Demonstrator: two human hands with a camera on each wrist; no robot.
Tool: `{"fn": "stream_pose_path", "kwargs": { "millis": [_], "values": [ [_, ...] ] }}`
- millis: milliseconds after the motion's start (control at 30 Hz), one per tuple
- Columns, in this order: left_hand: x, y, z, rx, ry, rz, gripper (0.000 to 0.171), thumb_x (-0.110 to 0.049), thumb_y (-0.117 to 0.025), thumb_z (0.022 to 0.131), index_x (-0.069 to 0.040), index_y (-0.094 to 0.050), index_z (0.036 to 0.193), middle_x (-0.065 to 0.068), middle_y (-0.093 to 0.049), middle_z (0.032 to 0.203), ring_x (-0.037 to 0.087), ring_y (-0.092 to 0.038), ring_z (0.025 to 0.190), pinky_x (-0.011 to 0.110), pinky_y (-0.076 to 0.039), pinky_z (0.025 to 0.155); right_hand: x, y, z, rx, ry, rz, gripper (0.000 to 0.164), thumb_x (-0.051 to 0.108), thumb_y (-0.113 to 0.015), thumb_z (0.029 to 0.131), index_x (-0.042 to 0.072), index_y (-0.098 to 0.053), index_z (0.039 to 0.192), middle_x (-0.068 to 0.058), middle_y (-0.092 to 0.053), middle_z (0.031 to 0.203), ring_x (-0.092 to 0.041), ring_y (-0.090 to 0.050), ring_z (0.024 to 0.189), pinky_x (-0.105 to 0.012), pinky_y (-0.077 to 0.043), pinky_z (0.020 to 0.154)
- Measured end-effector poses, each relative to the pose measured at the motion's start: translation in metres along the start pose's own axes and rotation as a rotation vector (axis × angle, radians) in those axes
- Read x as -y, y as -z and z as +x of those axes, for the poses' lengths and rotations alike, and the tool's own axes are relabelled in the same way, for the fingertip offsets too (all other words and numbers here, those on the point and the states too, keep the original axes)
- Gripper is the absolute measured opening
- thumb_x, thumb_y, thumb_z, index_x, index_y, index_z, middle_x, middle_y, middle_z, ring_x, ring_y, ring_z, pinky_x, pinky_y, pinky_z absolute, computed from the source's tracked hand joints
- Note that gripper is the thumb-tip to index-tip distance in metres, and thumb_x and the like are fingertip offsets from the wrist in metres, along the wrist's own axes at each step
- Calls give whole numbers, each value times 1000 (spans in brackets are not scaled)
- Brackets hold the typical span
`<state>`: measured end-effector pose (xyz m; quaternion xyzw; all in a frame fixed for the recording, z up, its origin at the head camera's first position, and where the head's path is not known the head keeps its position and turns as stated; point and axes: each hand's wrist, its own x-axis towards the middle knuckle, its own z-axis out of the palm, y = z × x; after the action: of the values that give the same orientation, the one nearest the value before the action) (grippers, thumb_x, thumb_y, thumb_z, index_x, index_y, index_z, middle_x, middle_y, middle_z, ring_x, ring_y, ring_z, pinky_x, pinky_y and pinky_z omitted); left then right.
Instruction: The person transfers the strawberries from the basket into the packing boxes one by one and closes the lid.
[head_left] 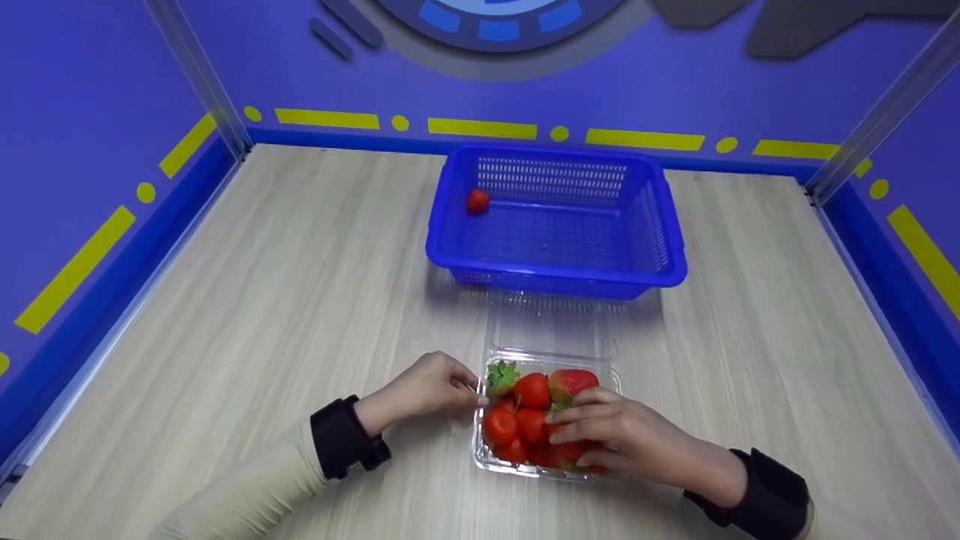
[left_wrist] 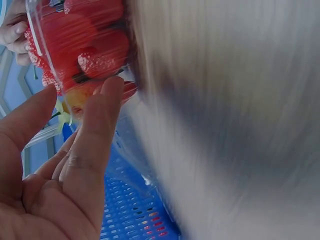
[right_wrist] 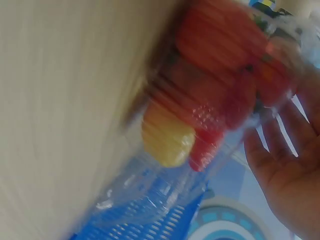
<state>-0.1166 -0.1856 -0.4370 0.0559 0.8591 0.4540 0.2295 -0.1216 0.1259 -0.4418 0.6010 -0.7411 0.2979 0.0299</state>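
A clear plastic clamshell box (head_left: 480, 457), heaped with red strawberries (head_left: 532, 391), sits on the table with its lid (head_left: 551, 330) folded back toward the basket. At the box's left wall is my left hand (head_left: 431, 386), fingers loosely extended and fingertips right at the rim. My right hand (head_left: 626, 435) reaches over the right side, its spread fingers resting on the strawberries and partly hiding them. Through the box wall, the right wrist view shows a pale yellow fruit (right_wrist: 167, 137) among the red ones. Neither hand grips anything.
Behind the box stands a blue perforated basket (head_left: 555, 271), with a single strawberry (head_left: 478, 201) in its back left corner. Blue panels (head_left: 780, 97) with yellow marks enclose the wooden table (head_left: 322, 262) at the back and both sides.
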Motion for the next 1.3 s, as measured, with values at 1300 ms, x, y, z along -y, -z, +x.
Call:
{"fn": "stream_pose_path", "kwargs": {
  "millis": [1300],
  "values": [
    [-36,72,-26,-129,-176,48,46,-22,-67,99,4,-60,136,23,-69,131,36,-71,116,43,-59,101,4,67,32,17,119,-120,41,8,-81,82,11,-71,122,-13,-70,123,-27,-68,110,-22,-56,101]
  ]
}}
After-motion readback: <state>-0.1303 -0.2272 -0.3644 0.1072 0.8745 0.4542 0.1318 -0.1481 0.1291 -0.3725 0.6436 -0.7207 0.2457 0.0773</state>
